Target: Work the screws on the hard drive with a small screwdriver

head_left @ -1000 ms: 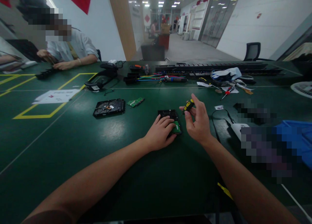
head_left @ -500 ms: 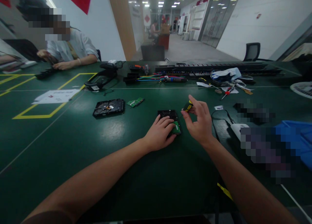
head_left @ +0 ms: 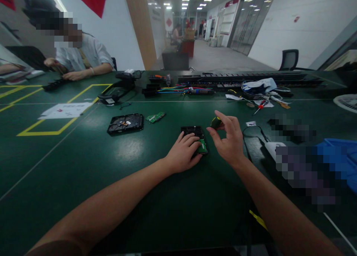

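Note:
My left hand (head_left: 182,154) lies across a hard drive (head_left: 193,130), its fingers spread over the casing and its thumb by the near edge. A green circuit board (head_left: 203,147) shows on the drive beside those fingers; the hand covers the rest. Just right of the drive, my right hand (head_left: 230,139) is raised and closed on a screwdriver (head_left: 215,122) with a black and yellow handle, pinched between thumb and fingers. I cannot make out its shaft or tip. A second hard drive (head_left: 125,123) and a loose green circuit board (head_left: 156,117) lie to the left.
Along the back of the green table lie long black strips (head_left: 242,78), coloured wires (head_left: 173,88) and an orange-black power tool (head_left: 160,78). A red screwdriver (head_left: 261,106) rests near a cloth (head_left: 259,86). A blue bin (head_left: 337,148) stands right. Another person (head_left: 83,59) sits far left.
The screwdriver's handle has tilted slightly in my right hand. My left hand stays on the hard drive, and the whole view has shifted a little.

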`<action>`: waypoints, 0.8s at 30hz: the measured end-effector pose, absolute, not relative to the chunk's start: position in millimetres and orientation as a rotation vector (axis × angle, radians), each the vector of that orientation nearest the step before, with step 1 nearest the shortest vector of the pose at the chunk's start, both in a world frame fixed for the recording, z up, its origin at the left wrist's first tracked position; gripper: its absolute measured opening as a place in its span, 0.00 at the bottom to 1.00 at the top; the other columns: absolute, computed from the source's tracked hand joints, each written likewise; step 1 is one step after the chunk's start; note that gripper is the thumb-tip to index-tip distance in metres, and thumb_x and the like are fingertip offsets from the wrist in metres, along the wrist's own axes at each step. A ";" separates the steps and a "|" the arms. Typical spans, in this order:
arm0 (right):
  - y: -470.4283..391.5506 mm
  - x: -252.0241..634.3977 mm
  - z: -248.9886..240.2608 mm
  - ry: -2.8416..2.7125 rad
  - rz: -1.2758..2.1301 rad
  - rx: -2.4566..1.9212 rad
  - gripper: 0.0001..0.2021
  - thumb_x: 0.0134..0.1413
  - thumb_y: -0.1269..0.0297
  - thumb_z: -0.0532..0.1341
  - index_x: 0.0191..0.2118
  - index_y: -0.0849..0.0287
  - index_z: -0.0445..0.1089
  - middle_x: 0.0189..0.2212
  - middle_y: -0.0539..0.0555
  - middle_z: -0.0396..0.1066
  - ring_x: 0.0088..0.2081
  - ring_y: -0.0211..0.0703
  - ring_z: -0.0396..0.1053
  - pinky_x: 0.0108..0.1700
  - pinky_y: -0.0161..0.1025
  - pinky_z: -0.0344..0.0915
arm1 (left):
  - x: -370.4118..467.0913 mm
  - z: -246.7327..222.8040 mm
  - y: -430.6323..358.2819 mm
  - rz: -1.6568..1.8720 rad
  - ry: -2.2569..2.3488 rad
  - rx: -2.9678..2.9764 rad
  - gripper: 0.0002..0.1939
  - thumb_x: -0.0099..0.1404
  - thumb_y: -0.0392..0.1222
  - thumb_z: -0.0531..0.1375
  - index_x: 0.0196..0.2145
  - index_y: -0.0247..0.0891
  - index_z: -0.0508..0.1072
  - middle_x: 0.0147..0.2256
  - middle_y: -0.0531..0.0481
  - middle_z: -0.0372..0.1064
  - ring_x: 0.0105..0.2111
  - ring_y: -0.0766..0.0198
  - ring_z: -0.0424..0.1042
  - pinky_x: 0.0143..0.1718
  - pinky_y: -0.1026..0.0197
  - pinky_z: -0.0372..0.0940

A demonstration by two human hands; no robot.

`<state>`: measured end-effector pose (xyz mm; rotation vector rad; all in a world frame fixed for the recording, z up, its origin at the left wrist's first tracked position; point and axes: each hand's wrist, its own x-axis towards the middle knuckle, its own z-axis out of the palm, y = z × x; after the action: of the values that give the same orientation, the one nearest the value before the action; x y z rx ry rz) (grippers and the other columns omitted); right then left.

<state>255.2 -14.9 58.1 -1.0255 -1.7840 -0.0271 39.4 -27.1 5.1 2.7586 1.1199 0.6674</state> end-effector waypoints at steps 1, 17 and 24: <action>-14.5 255.4 58.0 -1.783 -0.013 -1.027 0.31 0.65 0.67 0.65 0.70 0.41 0.62 0.47 0.55 0.66 0.45 0.48 0.71 0.48 0.51 0.78 | 39.4 5.2 -27.0 0.670 1.118 2.758 0.20 0.74 0.49 0.59 0.58 0.40 0.70 0.64 0.41 0.68 0.69 0.42 0.60 0.73 0.29 0.47; -10.6 256.2 49.6 -1.832 0.128 -0.977 0.35 0.67 0.70 0.58 0.75 0.39 0.53 0.57 0.59 0.63 0.55 0.53 0.72 0.55 0.57 0.79 | 40.2 4.4 -26.5 0.685 1.120 2.751 0.20 0.73 0.49 0.60 0.58 0.40 0.71 0.63 0.40 0.68 0.69 0.42 0.60 0.73 0.29 0.47; -12.3 256.1 47.2 -1.807 0.159 -0.975 0.35 0.67 0.72 0.58 0.75 0.41 0.53 0.58 0.59 0.62 0.53 0.50 0.74 0.55 0.53 0.79 | 40.8 6.6 -27.7 0.682 1.124 2.752 0.19 0.74 0.49 0.59 0.58 0.40 0.71 0.63 0.40 0.68 0.69 0.43 0.60 0.73 0.29 0.48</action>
<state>256.1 -12.3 47.2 -0.9746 -1.8065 0.1592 40.8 -27.7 6.6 2.7525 1.1243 0.6821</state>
